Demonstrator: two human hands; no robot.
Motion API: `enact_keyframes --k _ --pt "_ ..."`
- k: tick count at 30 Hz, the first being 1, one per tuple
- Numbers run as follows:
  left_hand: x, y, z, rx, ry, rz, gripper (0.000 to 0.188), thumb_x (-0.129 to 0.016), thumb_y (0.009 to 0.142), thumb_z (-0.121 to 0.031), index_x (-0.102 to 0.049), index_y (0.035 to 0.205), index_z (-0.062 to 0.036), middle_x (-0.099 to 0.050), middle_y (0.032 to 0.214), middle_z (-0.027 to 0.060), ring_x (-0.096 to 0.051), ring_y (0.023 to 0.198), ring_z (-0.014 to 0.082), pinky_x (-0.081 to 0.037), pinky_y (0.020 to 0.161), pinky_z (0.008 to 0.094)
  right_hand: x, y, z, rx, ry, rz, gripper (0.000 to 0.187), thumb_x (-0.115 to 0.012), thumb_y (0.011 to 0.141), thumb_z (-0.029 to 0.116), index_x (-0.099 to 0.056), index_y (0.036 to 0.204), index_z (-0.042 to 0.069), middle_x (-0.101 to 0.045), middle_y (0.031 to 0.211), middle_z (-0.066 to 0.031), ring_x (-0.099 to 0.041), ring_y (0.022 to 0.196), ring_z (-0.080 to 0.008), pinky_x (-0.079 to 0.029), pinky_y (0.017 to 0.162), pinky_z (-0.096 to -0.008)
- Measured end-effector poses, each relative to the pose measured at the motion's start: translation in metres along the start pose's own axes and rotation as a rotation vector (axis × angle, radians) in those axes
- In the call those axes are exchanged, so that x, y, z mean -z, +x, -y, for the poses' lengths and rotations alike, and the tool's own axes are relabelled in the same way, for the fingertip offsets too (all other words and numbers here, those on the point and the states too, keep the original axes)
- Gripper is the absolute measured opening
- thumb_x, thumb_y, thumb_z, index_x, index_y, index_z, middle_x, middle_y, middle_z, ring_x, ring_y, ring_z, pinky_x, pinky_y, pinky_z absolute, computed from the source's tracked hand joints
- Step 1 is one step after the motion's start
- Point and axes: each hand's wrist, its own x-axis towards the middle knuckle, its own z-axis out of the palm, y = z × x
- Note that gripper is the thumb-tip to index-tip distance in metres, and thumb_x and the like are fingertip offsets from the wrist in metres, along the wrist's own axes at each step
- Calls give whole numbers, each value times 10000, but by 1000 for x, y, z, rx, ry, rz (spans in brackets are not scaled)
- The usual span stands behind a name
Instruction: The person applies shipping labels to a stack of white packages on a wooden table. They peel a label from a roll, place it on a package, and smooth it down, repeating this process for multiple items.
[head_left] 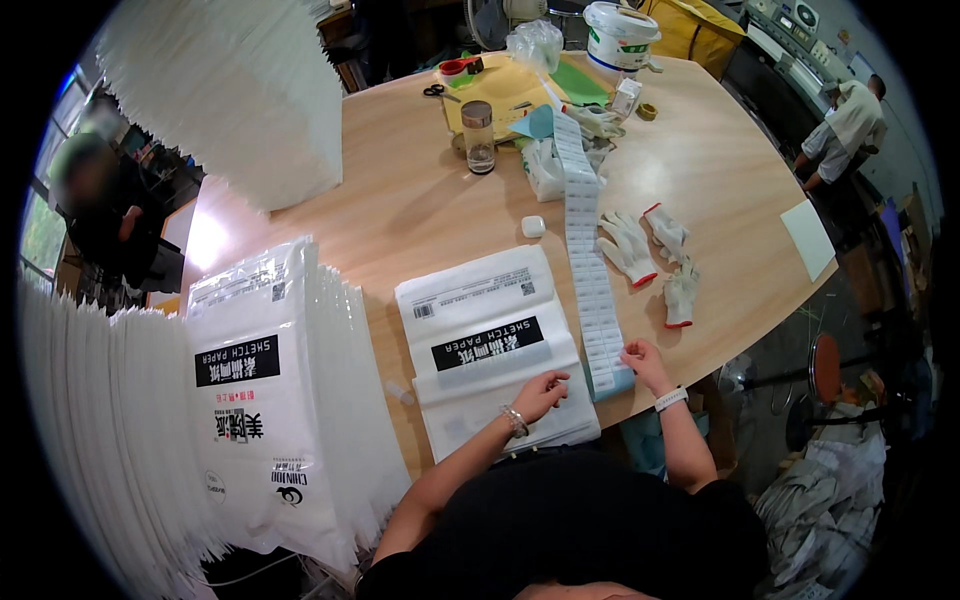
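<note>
Hands at a white packet and a strip of labels

The left hand (541, 397) is over the near part of a printed white packet (492, 345), fingers bent; whether it pinches anything, I cannot tell. The packet lies flat at the near edge of the table (390, 150). Just right of it, a long strip of labels (583, 245) runs down the table. The right hand (648, 366), fingers curled and nearly together, is at the strip's near end; its grip is unclear. White gloves (628, 248) lie right of the strip, a tall stack of packets (245, 425) stands left
</note>
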Motion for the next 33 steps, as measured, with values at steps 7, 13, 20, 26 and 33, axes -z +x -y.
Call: enact_keyframes --k 7,13,20,26,33 --pt "-17 55 -3 472 -726 214 181 -508 852 -293 -486 894 -117 -367 556 -63 -284 408 31 -205 339 184 1 -13 61 15 -44 135 224 -612 750 48 -587 965 -14 -594 775 -18 -539 695 -77 -437 629 -211" --pt "-36 77 -28 412 -473 -46 238 -599 795 -266 -460 656 -131 -316 499 -70 -242 358 35 -160 313 201 10 -28 81 117 -393 -49 170 -625 743 54 -628 888 -36 -632 775 -80 -580 714 -120 -448 637 -241" --pt "-37 83 -14 466 -737 -41 317 -568 810 -261 -378 576 -163 -288 463 -72 -213 334 51 -129 317 224 -10 -46 106 507 -702 -158 110 -632 688 24 -627 792 -10 -548 1026 -167 -527 947 -283 -418 811 -346" --pt "-32 80 -13 372 -787 -6 312 -554 822 -261 -380 581 -165 -283 450 -74 -204 321 50 -118 310 226 -17 -26 122 218 -668 -110 198 -620 714 38 -597 902 -20 -600 890 -143 -578 804 -233 -447 722 -304" --pt "-30 86 -4 348 -775 18 320 -571 807 -264 -392 567 -151 -292 441 -66 -220 320 56 -128 306 232 -13 -22 115 102 -584 -48 111 -618 712 27 -606 806 -32 -608 820 -121 -581 730 -190 -450 656 -261"
